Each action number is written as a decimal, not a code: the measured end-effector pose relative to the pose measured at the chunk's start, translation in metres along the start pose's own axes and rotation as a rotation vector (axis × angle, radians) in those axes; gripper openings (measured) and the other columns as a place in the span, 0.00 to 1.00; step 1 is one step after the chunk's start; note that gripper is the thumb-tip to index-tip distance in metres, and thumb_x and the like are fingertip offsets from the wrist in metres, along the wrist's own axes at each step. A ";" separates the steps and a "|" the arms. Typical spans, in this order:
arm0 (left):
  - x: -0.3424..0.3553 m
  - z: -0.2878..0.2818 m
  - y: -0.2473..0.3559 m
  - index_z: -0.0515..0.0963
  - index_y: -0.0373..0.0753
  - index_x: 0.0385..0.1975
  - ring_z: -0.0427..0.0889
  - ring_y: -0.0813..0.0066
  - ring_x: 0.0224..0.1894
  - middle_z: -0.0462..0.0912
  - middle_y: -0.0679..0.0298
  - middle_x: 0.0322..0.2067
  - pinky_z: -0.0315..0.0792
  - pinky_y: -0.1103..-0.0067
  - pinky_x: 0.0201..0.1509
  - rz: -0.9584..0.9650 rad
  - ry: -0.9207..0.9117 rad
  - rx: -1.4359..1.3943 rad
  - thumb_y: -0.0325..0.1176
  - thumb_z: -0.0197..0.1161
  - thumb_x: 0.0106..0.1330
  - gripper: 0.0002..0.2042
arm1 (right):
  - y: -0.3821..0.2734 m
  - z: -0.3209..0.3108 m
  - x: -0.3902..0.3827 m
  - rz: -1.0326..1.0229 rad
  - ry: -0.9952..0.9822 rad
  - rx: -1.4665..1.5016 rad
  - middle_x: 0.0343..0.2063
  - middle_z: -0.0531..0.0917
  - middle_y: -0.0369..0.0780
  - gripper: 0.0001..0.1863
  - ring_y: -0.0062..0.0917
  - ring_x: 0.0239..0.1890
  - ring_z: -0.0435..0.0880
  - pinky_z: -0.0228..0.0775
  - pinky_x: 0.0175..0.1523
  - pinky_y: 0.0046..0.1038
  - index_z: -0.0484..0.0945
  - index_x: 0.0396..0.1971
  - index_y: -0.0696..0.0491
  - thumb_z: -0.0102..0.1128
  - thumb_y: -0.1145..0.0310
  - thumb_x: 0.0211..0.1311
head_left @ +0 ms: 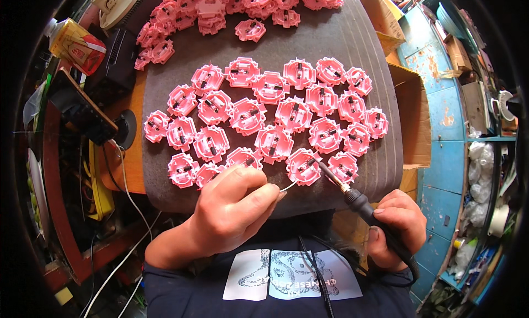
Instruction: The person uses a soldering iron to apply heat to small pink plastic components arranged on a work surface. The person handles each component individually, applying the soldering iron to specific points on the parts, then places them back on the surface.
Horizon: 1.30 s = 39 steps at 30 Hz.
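Observation:
A black soldering iron [359,203] is gripped in my right hand [405,224], its tip slanting up and left to the pink plastic housing [302,172] in the front row. Between the pinched fingers of my left hand [231,205] is a thin pale solder wire [288,187], whose end reaches the lower edge of the same housing. Whether tip and wire touch metal inside is too small to tell. That housing has black and white parts within. Several similar pink housings [247,116] lie in rough rows, open side up; my left hand partly covers the nearest ones.
A large heap of pink housings [211,6] lies at the far end of the dark grey work surface [264,208]. Cardboard boxes [413,111] stand along its right side. A phone on a stand [82,106], a bottle [77,45] and loose cables [132,186] are on the left.

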<state>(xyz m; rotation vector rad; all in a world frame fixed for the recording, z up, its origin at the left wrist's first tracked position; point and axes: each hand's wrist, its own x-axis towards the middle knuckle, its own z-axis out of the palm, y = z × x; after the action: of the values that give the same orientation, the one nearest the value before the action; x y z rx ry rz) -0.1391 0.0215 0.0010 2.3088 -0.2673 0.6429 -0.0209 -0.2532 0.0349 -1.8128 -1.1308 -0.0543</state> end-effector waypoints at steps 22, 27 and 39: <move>0.047 0.049 0.006 0.83 0.31 0.42 0.82 0.60 0.33 0.83 0.56 0.36 0.77 0.70 0.34 0.032 -0.047 0.140 0.17 0.73 0.53 0.15 | 0.031 -0.009 -0.004 0.055 0.148 -0.014 0.25 0.81 0.43 0.14 0.32 0.24 0.78 0.69 0.30 0.31 0.80 0.41 0.59 0.70 0.77 0.53; 0.051 0.055 -0.002 0.84 0.32 0.41 0.82 0.60 0.33 0.83 0.57 0.35 0.77 0.70 0.34 0.041 -0.071 0.165 0.18 0.73 0.52 0.15 | 0.038 -0.008 -0.007 0.056 0.147 0.016 0.24 0.81 0.43 0.14 0.32 0.22 0.78 0.69 0.28 0.31 0.80 0.41 0.59 0.72 0.76 0.53; 0.054 0.056 -0.002 0.84 0.33 0.40 0.82 0.59 0.33 0.83 0.57 0.35 0.76 0.69 0.35 0.039 -0.083 0.180 0.18 0.73 0.53 0.14 | 0.039 -0.011 -0.001 0.075 0.119 0.039 0.22 0.80 0.43 0.13 0.34 0.21 0.79 0.72 0.28 0.32 0.81 0.39 0.59 0.72 0.75 0.54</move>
<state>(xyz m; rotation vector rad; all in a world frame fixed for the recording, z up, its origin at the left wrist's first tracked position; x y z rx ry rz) -0.0712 -0.0167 -0.0070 2.5117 -0.3047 0.6132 0.0107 -0.2665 0.0130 -1.7914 -0.9740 -0.0943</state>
